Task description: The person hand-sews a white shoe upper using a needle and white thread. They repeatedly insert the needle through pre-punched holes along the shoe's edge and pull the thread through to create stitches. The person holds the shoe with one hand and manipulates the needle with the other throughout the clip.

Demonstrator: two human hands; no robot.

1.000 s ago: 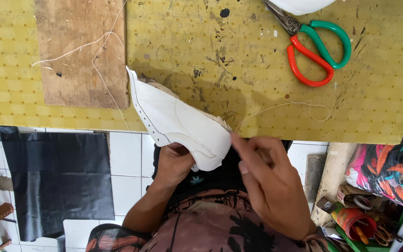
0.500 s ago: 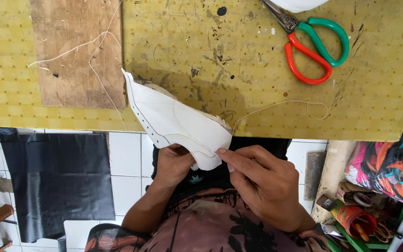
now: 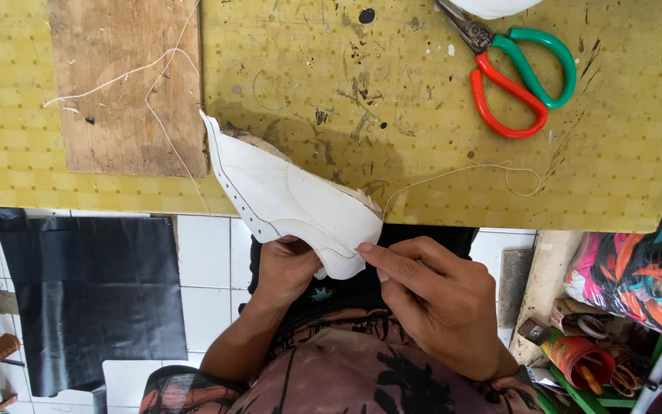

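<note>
White shoe upper [image 3: 289, 203] at centre frame, lying half over the near edge of the bench [image 3: 423, 115], toe end up-left on the yellow top, heel end hanging off toward the lap. Row of small holes along its left edge, stitch lines across the middle. Left hand [image 3: 285, 268] under the hanging end, fingers curled up against the underside, grip closed on the upper from below. Right hand [image 3: 430, 299] just right of it, thumb and forefinger pinched together at the upper's lower edge, touching the white material; whether a needle sits in that pinch, cannot tell. Thin thread [image 3: 461, 172] running from the upper's right side out across the bench to the right, ending in a small loop.

Scissors [image 3: 519, 73] at upper right of the frame, one handle red, one green, blades pointing up-left, well apart from the upper. Brown board [image 3: 128, 92] at upper left, flat on the bench, loose white thread strands [image 3: 147, 73] lying across it. Bench top yellow, dotted, scratched and stained dark near the middle.

Below the bench edge, white tiled floor [image 3: 208, 253] at left, black sheet [image 3: 90, 295] spread on it. Patterned fabric [image 3: 637, 276] at right edge, red cup [image 3: 576, 360] with small tools at lower right. Dark patterned clothing at bottom centre.
</note>
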